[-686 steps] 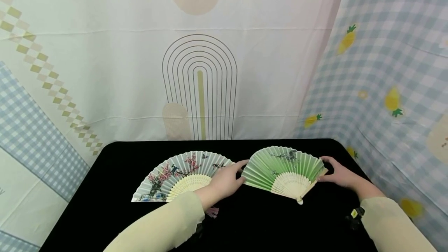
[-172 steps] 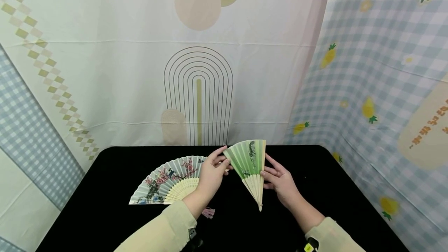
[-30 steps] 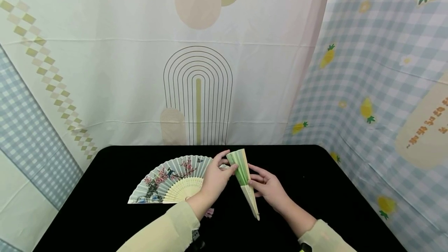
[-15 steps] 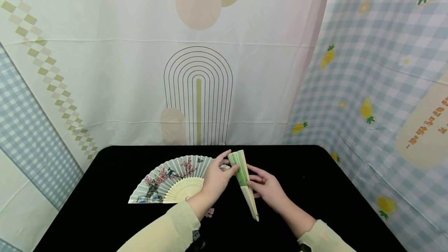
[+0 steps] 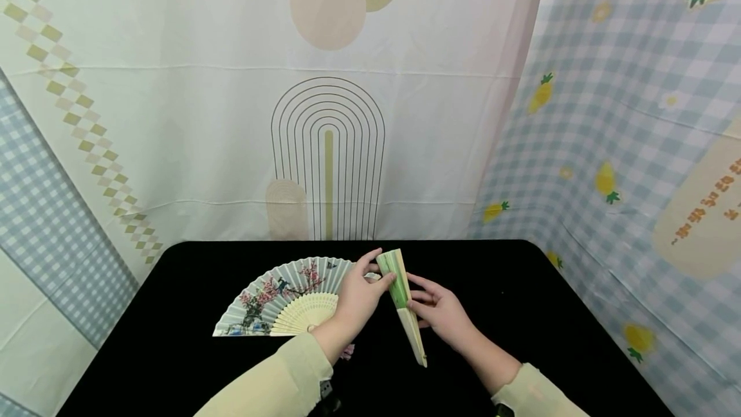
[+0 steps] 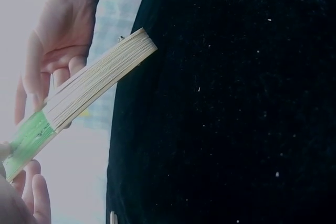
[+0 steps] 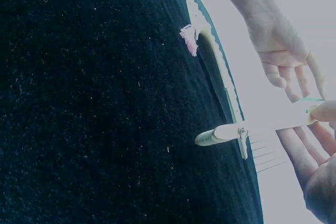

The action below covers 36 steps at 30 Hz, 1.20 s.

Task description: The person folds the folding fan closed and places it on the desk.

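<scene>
A green folding fan (image 5: 400, 289) with pale wooden ribs is held between both hands, folded to a narrow bundle, its pivot end pointing down toward the near side. My left hand (image 5: 360, 296) pinches its cloth end, thumb in front. On the other side, my right hand (image 5: 444, 315) grips the outer rib near the middle. In the left wrist view, the ribs of the green fan (image 6: 97, 85) lie stacked close together. A spread white folding fan (image 5: 289, 285) with a painted blossom branch lies to the left, partly behind my left hand and forearm.
The pink tassel (image 5: 347, 352) of the white fan shows beside my left wrist. Both fans are over a black-covered table (image 5: 498, 269) with rounded far corners. A printed curtain (image 5: 231, 114) hangs behind it, and a checked cloth (image 5: 608, 147) hangs at the right.
The green fan was spread wide at first, then half folded, and is narrow now. Both hands came closer together. In the last second the fan and right hand shifted only slightly left.
</scene>
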Motion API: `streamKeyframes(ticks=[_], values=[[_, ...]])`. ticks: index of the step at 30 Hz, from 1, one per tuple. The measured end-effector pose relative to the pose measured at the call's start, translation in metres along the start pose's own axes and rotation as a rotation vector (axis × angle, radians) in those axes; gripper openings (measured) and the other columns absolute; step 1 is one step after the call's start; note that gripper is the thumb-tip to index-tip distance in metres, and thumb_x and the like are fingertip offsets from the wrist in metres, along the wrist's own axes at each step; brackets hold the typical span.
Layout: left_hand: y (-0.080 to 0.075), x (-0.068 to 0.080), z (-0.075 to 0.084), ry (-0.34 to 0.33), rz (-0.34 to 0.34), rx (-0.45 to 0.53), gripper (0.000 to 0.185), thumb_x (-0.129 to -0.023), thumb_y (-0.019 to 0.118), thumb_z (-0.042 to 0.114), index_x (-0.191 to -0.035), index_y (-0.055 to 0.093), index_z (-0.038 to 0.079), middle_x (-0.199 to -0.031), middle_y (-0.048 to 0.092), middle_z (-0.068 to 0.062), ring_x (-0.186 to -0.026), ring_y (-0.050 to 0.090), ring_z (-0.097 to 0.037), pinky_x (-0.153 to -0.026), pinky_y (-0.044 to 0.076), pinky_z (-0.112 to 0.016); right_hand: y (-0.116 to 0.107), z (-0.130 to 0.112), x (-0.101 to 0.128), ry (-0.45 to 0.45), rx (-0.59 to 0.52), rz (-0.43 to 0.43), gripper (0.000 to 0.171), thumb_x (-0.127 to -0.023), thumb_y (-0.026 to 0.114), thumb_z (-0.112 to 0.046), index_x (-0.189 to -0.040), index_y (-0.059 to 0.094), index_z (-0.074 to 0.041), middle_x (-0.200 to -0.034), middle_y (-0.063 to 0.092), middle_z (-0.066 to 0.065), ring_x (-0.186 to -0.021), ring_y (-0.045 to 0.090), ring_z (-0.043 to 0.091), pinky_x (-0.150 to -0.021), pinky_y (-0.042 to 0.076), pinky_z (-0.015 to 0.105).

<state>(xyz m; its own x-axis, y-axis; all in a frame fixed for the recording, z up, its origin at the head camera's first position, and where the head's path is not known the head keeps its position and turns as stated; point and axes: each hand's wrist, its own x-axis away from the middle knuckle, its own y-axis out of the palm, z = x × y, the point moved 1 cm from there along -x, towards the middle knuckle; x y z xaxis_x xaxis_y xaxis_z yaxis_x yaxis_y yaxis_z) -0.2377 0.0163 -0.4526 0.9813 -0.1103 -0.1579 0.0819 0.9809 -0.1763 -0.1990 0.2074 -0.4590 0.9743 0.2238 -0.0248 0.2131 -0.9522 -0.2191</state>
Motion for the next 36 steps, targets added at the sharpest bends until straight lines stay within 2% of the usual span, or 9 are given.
streamKeyframes(ticks=[9, 16, 23, 32, 36], values=[[0.001, 0.001, 0.001, 0.003, -0.011, -0.005, 0.06, -0.091, 0.074, 0.029, -0.146, 0.049, 0.031, -0.113, 0.067, 0.0, -0.082, 0.066, -0.012, -0.064, 0.054, -0.029, 0.001, 0.001, -0.001, 0.012, 0.03, 0.017, 0.058, -0.095, 0.068, -0.012, -0.149, 0.048, -0.017, -0.125, 0.066, 0.018, -0.098, 0.071, 0.028, -0.068, 0.061, 0.04], [0.002, 0.002, -0.002, 0.021, -0.076, 0.047, 0.062, -0.095, 0.07, 0.024, -0.149, 0.043, 0.038, -0.118, 0.07, -0.002, -0.089, 0.067, -0.014, -0.07, 0.058, -0.031, 0.0, -0.001, 0.0, 0.049, 0.049, 0.035, 0.058, -0.095, 0.068, -0.016, -0.149, 0.047, -0.018, -0.125, 0.066, 0.017, -0.095, 0.071, 0.027, -0.069, 0.061, 0.041], [0.004, 0.004, -0.004, 0.014, -0.126, 0.127, 0.064, -0.097, 0.067, 0.019, -0.152, 0.038, 0.036, -0.124, 0.068, -0.006, -0.098, 0.068, -0.02, -0.078, 0.058, -0.04, -0.002, 0.0, 0.0, 0.065, 0.034, 0.058, 0.058, -0.095, 0.069, -0.017, -0.149, 0.048, -0.02, -0.124, 0.066, 0.016, -0.096, 0.071, 0.027, -0.069, 0.061, 0.041], [0.01, 0.009, -0.005, 0.008, -0.168, 0.159, 0.06, -0.098, 0.065, 0.016, -0.151, 0.041, 0.034, -0.119, 0.069, -0.004, -0.096, 0.068, -0.019, -0.076, 0.057, -0.035, -0.005, 0.002, -0.003, 0.035, -0.045, 0.081, 0.059, -0.096, 0.067, -0.014, -0.151, 0.044, -0.018, -0.127, 0.064, 0.018, -0.099, 0.07, 0.028, -0.071, 0.061, 0.041], [0.01, 0.016, 0.005, 0.003, -0.185, 0.159, 0.062, -0.098, 0.063, 0.011, -0.153, 0.039, 0.029, -0.119, 0.068, -0.009, -0.098, 0.067, -0.023, -0.078, 0.057, -0.04, -0.006, 0.0, -0.004, 0.039, -0.082, 0.072, 0.06, -0.097, 0.066, -0.014, -0.152, 0.043, -0.02, -0.129, 0.063, 0.019, -0.102, 0.069, 0.03, -0.074, 0.061, 0.042]])
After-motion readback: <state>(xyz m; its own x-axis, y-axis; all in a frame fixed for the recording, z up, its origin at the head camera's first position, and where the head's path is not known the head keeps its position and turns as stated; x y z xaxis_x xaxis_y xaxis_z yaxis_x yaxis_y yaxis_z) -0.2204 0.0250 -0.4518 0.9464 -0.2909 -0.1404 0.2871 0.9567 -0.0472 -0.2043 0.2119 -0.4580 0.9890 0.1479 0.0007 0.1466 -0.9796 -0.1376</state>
